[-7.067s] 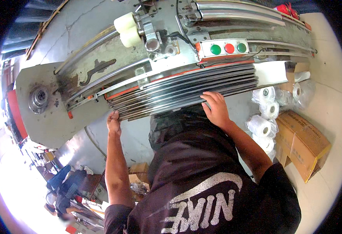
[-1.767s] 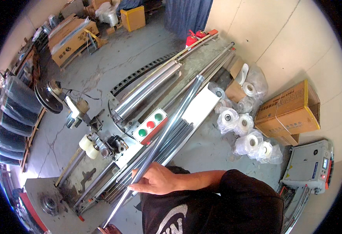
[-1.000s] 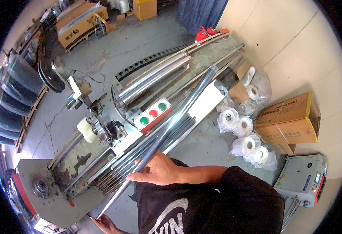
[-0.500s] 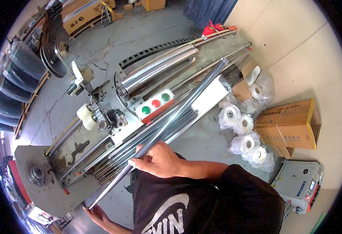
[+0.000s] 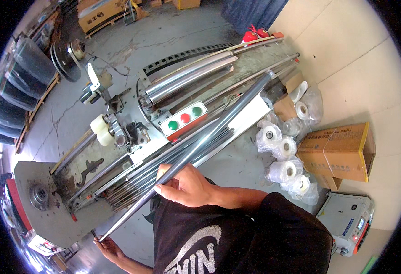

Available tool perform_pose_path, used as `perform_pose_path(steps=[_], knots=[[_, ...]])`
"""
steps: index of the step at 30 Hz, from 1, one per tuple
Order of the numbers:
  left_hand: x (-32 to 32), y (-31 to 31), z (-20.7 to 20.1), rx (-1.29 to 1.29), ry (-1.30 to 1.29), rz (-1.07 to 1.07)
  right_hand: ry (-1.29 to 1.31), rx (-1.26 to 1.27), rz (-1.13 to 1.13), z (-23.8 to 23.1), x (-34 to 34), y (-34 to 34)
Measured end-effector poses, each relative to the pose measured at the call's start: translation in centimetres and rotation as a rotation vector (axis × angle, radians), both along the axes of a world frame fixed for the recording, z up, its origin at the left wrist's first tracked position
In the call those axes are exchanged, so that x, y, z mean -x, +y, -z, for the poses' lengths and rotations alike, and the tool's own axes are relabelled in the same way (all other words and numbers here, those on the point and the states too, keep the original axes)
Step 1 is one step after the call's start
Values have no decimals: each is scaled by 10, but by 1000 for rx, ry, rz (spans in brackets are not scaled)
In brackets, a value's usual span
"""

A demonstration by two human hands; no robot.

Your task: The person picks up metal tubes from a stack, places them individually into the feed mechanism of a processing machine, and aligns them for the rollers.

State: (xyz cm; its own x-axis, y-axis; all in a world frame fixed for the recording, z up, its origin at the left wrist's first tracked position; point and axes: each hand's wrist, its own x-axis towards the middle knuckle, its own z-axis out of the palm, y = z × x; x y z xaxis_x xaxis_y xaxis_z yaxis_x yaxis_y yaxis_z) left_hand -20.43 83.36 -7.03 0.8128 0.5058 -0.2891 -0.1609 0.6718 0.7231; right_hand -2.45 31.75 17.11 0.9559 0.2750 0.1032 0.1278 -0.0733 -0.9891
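Note:
A long tapered grey rod (image 5: 214, 132) slants across the view, its thick end at the far right and its thin end at the near left. My right hand (image 5: 184, 185) is closed around its middle, thumb lying along the near side. At the thin end, the fingers of my left hand (image 5: 110, 251) pinch the tip, partly hidden. Beneath the rod lies a bundle of similar thin metal rods (image 5: 141, 182) on the front of a long machine (image 5: 84, 176). Beyond the bundle sits a control box (image 5: 183, 121) with two green buttons and a red one.
Shiny metal rollers (image 5: 191, 80) and white plastic wheels (image 5: 101, 130) stand on the machine. Plastic-wrapped rolls (image 5: 283, 170), an open cardboard box (image 5: 333, 150) and a grey electrical unit (image 5: 345, 219) are on the right. Red fire extinguishers (image 5: 250, 34) stand at the far end.
The view has shifted slightly. Both hands keep hold of the rod, whose thin end and my left hand appear slightly farther left and up.

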Motion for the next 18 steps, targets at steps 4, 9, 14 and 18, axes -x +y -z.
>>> perform_pose_path(steps=[4, 9, 14, 18], knots=[[-17, -40, -32, -34, 56, -96, 1, -68, -92, 11, -2, -2], [-23, -40, -45, -108, 80, -121, 79, -166, -122, 14, -2, -7], [-27, -41, -68, -150, 92, -210, 181, -249, -114, 16, -2, -8], [-29, -41, -84, -173, -13, -211, 204, -307, -67, 15, -5, -14]])
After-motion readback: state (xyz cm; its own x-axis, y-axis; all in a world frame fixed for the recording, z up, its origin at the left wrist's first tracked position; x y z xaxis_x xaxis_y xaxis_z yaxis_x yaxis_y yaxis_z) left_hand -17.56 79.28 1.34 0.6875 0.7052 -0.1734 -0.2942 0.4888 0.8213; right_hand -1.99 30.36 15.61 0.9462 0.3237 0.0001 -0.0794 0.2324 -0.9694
